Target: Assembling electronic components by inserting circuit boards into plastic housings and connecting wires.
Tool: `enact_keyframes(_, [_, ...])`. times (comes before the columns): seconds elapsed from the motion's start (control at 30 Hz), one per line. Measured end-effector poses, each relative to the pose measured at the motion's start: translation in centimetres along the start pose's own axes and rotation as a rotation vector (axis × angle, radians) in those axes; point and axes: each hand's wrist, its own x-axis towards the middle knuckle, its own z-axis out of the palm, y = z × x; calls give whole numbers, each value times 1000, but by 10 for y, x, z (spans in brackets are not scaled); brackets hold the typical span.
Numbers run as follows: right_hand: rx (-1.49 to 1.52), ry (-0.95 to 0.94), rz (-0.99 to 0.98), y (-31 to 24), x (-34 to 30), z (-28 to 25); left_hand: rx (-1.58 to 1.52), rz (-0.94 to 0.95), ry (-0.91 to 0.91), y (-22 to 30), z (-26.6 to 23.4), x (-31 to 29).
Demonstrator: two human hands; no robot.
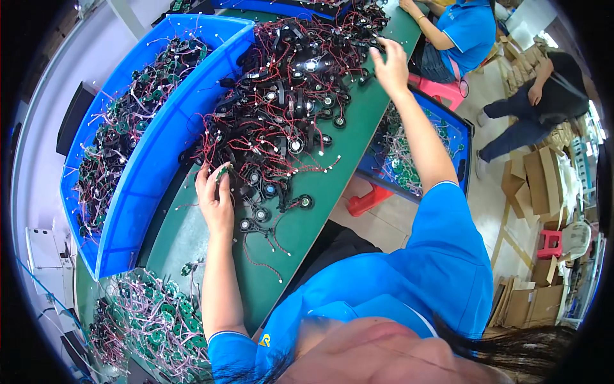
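A large tangled heap of small black speakers with twisted red-and-black wires covers the green tabletop. At the heap's near left edge is my left hand, fingers apart and tips among the parts. A small dark-and-green piece shows at its fingertips; whether it is gripped is unclear. My right hand reaches to the heap's far right edge, its fingers spread and touching or just above black parts. Several speakers lie loose near my left hand, their wires trailing.
Left of the heap stands a long blue bin of green circuit boards and wires. More wired boards lie at the lower left. A board-filled blue tray sits beyond the table's right edge, near a red stool. Two people are nearby.
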Motion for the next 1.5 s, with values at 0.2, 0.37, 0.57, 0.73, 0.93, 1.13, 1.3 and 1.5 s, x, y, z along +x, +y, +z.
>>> enact_keyframes(0.2, [-115, -151, 530, 124, 15, 53, 29, -26, -29, 7, 2, 2])
enact_keyframes(0.37, [-253, -98, 429, 129, 29, 78, 47, -104, -25, 10, 0, 0])
enact_keyframes(0.57, [-161, -392, 277, 52, 53, 85, 54, -177, -17, 18, 3, 3])
enact_keyframes(0.73, [170, -459, 237, 16, 35, 101, 68, -199, 5, 17, 5, 5])
enact_keyframes(0.93, [164, -597, 89, 21, 56, 75, 101, -217, -14, 16, 2, 3])
enact_keyframes(1.13, [51, -321, 265, 67, 123, 82, 131, -247, -10, 17, 2, 2])
enact_keyframes(1.3, [-156, -87, 350, 162, 189, 140, 148, -263, -10, 18, 3, 3])
enact_keyframes(1.5, [-411, -192, 329, 188, 221, 176, 226, -273, 9, 20, 2, 0])
